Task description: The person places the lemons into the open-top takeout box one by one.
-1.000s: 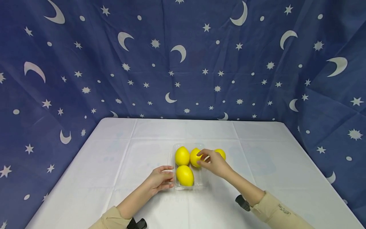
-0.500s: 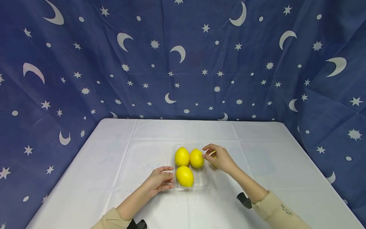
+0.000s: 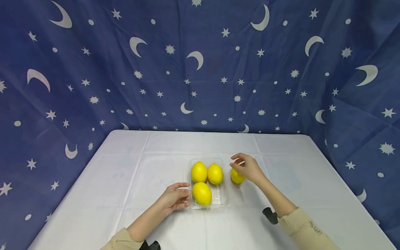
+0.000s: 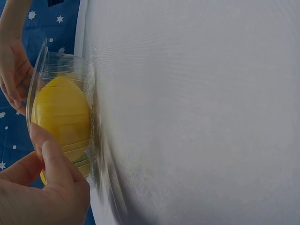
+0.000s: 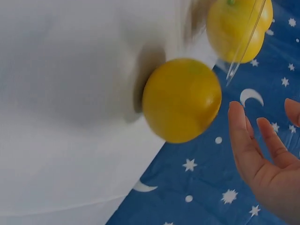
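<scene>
A clear plastic tray (image 3: 220, 201) holds a back-left lemon (image 3: 199, 171), a back-right lemon (image 3: 215, 173) and a front-left lemon (image 3: 201, 193). My left hand (image 3: 176, 196) rests at the tray's left side. In the left wrist view its fingertips (image 4: 36, 130) lie right at the rim, with a lemon (image 4: 63, 110) showing through the wall. Outside the tray, to its right, another lemon (image 3: 236, 176) sits on the cloth. Over it is my right hand (image 3: 248, 168), fingers spread and holding nothing. The right wrist view shows a gap between this hand and the lemon.
A white cloth (image 3: 150, 166) with fold creases covers the table. Behind and along the sides hangs a dark blue curtain (image 3: 218, 62) printed with moons and stars. A black wrist camera (image 3: 270, 215) sits under the right forearm.
My right hand has drawn away from the back-right lemon in the tray and moved right, over the lemon outside. My left hand has stayed at the tray's side.
</scene>
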A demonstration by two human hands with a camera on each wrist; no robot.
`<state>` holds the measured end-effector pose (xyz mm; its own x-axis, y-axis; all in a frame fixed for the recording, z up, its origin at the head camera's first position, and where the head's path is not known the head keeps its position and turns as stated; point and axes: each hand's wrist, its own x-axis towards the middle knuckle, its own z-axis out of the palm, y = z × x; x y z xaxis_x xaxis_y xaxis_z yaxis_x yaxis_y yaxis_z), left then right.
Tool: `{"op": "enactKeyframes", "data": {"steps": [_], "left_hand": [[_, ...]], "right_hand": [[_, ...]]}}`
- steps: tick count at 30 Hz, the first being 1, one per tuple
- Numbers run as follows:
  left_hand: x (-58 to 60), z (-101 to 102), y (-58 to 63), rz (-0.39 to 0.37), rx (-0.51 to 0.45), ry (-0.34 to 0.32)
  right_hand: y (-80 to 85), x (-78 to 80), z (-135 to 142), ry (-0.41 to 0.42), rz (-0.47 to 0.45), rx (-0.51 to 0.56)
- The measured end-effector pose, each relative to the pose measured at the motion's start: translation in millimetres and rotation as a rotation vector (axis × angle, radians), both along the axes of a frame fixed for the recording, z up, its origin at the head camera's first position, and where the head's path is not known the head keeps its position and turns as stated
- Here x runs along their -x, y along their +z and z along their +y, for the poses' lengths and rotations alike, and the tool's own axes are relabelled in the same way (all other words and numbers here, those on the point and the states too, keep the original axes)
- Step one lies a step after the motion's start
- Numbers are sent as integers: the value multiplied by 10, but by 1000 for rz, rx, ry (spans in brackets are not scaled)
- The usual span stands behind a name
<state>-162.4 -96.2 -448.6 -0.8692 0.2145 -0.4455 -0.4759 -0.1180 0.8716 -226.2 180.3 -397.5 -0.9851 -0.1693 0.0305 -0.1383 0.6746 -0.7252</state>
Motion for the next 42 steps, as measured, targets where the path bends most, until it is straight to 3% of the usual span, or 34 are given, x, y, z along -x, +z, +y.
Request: {"op": "enactKeyframes", "data": {"steps": [7, 18, 29, 42], "left_hand": [[10, 6, -1, 0, 13, 6], [-6, 28, 6, -3, 14, 4], [-16, 26, 9, 0, 31, 13], [-15, 18, -2, 1, 21, 12]], "right_hand": [[-17, 111, 117, -42, 22, -9], [-81, 242, 258, -98, 39, -110], [-181, 309, 277, -46, -210, -189], [-299, 315, 235, 9, -309, -177]]}}
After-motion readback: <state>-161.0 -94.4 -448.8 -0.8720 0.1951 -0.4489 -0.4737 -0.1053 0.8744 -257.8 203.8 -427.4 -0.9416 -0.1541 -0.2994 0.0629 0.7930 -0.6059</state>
